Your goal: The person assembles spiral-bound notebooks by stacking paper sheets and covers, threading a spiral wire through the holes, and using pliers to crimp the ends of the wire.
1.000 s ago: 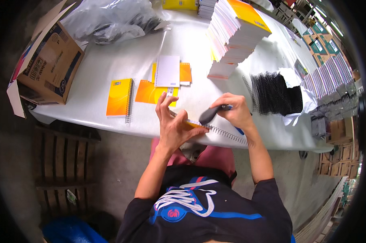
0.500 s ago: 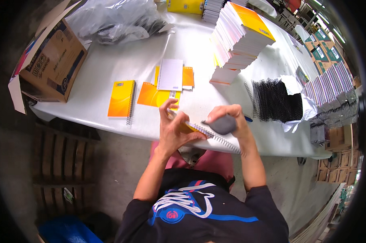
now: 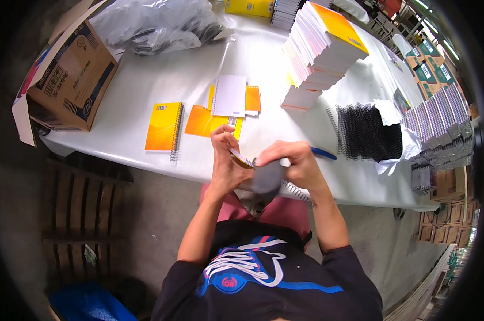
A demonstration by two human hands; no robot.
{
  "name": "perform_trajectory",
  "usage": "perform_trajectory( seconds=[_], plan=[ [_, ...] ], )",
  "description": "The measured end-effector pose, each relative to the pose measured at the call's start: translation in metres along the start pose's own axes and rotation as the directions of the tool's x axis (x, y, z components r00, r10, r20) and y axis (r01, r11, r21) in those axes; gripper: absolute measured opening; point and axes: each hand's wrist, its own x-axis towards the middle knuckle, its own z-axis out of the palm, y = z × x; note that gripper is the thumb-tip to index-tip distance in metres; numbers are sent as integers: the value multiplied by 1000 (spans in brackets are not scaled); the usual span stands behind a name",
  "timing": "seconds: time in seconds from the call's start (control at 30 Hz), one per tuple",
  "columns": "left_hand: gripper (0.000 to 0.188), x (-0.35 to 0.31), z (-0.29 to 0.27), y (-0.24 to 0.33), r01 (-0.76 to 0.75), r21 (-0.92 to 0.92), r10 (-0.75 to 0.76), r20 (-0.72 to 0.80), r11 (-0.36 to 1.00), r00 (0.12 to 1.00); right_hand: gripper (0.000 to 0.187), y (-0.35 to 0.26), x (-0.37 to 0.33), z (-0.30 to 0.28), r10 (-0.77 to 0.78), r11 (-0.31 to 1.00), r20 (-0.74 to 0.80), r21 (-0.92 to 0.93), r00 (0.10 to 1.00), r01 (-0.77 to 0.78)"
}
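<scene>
My left hand (image 3: 227,168) grips a notebook (image 3: 240,157) held edge-up over the table's front edge; most of it is behind my fingers. A wire spiral coil (image 3: 298,193) runs along its spine and sticks out on the right. In my right hand (image 3: 299,165) is a dark grey rounded pad (image 3: 268,177), smeared by motion, held against the coil side close to my left fingers. Whether it touches the coil is hidden. Left of my hands lies a yellow-orange spiral notebook (image 3: 163,128), its coil end jutting past the near edge.
Beyond my hands lie orange covers (image 3: 199,122) and a white ruled notebook (image 3: 229,96). A tall notebook stack (image 3: 319,59) stands behind. Black coils (image 3: 365,131) and a blue pen-like tool (image 3: 324,153) lie right. A cardboard box (image 3: 76,80) and plastic bag (image 3: 156,24) stand left.
My right hand and the grey pad have moved left along the spine, up to my left fingers. More of the blue tool now shows. The view has shifted slightly.
</scene>
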Motion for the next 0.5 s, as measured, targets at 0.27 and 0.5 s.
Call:
perform_trajectory(
  seconds=[0.27,0.5],
  plan=[
    [91,-5,-6,-2,219,-102,-199,174,970,964,25,16,7,5,96,954,-53,-279,994,-107],
    [101,-8,-4,-1,247,-159,-225,146,956,963,32,16,21,-3,254,934,68,-277,965,-226]
  ],
)
